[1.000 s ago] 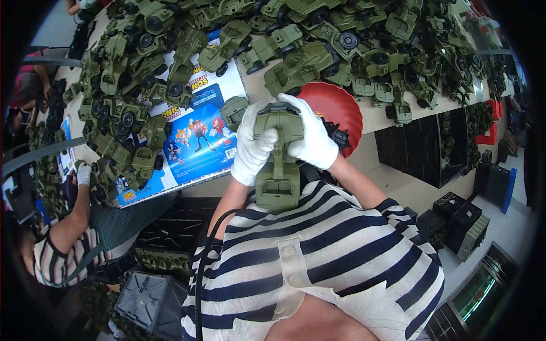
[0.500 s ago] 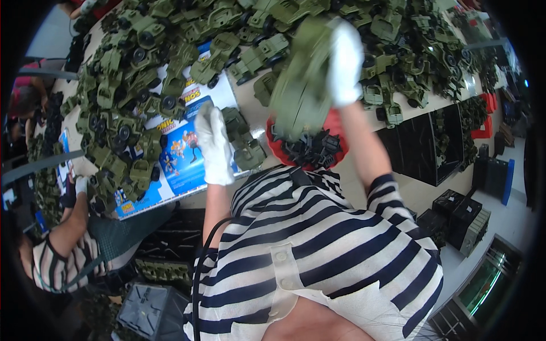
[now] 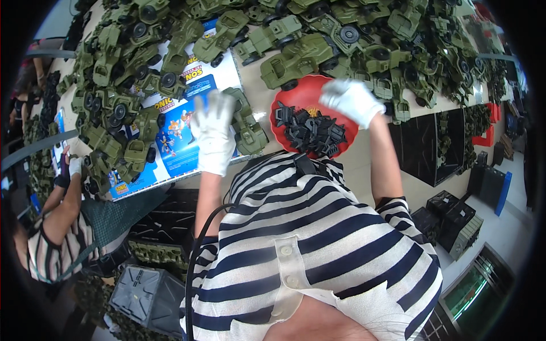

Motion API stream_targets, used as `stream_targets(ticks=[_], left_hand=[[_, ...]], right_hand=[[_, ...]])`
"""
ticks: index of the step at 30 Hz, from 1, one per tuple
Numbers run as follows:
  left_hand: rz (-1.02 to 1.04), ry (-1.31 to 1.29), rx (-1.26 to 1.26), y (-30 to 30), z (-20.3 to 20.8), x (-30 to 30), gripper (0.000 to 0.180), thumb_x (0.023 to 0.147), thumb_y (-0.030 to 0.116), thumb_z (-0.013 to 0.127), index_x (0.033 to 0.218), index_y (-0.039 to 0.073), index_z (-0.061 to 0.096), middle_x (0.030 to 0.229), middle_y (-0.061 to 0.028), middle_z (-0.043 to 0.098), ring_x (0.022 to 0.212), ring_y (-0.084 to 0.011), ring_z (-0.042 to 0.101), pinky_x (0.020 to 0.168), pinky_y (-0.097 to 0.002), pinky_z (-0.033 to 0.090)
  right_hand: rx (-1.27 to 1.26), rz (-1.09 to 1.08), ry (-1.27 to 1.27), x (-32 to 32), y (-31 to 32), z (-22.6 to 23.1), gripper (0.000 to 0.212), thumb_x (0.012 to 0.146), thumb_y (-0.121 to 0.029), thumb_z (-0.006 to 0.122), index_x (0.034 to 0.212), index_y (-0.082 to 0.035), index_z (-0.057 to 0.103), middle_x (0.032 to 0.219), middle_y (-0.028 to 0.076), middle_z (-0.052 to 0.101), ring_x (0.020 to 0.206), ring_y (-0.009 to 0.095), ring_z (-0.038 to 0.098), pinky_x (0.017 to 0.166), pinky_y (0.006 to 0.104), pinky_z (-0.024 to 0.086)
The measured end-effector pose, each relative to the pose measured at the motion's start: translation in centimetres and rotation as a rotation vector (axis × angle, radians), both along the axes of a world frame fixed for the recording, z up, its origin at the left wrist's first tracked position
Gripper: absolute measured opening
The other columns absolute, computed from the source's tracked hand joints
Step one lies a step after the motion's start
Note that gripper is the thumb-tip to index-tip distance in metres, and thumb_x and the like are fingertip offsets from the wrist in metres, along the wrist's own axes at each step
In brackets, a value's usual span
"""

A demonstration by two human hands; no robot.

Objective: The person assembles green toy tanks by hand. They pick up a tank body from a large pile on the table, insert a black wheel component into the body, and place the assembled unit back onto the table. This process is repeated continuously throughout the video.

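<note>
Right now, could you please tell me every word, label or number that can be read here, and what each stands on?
Blue-and-white sheet: coloured lettering, which I won't copy; its finer print is too small to read.
Red bowl: partly covered yellow mark, unreadable.
Grey crate: faint marking, unreadable.

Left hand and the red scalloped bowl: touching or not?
Apart. In the head view, an olive-green toy vehicle and bare tabletop lie between the left hand and the red bowl.
</note>
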State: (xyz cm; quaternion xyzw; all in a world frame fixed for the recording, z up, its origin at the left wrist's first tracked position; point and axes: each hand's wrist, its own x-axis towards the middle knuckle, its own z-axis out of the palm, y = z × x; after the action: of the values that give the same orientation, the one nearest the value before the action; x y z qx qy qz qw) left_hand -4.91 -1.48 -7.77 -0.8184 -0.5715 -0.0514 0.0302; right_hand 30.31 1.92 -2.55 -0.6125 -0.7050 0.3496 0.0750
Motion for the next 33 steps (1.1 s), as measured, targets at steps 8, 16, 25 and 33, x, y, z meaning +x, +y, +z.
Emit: stream_targets(ticks=[8,16,25,33], left_hand=[[-0.326,0.308,-0.271,2.5,1.1,-0.6,0.064,0.064,0.049,0.079,0.105,0.002,0.063,0.134,-0.0246,0.052,0.133,-0.0367,0.044,0.117,-0.0599,0.020],[0.222,-0.427,-0.571,3.4,-3.8,-1.7,0.087,0.069,0.043,0.083,0.134,-0.003,0.048,0.106,-0.0210,0.068,0.104,-0.0338,0.065,0.091,-0.0377,0.051],[0.058,-1.090,-1.127,1.0,6.4,2.1,0.085,0.079,0.018,0.080,0.147,-0.001,0.034,0.138,-0.0160,0.055,0.125,-0.0220,0.054,0.108,-0.0349,0.041],[0.108,-1.305,-1.295,-0.2,9.2,4.5,0.075,0.081,0.017,0.079,0.143,-0.001,0.042,0.126,-0.0137,0.060,0.110,-0.0172,0.058,0.092,-0.0291,0.048]], right_hand=[[-0.195,-0.023,-0.184,-6.1,-2.3,-6.5,0.069,0.078,-0.058,0.066,0.126,-0.007,0.064,0.120,0.017,0.067,0.112,0.032,0.063,0.097,0.0392,0.048],[-0.297,-0.552,0.736,-2.8,-1.9,-8.0,0.056,0.079,-0.017,0.080,0.127,0.000,0.058,0.106,0.010,0.068,0.096,0.018,0.065,0.087,0.0320,0.052],[-0.181,-0.465,1.546,-5.6,-2.9,-3.7,0.039,0.091,-0.006,0.067,0.128,-0.001,0.055,0.131,0.016,0.057,0.113,0.025,0.060,0.096,0.0370,0.048],[-0.464,-0.294,1.514,-5.4,-2.3,-2.0,0.055,0.092,-0.008,0.067,0.142,0.004,0.046,0.136,0.012,0.057,0.123,0.018,0.054,0.104,0.0292,0.043]])
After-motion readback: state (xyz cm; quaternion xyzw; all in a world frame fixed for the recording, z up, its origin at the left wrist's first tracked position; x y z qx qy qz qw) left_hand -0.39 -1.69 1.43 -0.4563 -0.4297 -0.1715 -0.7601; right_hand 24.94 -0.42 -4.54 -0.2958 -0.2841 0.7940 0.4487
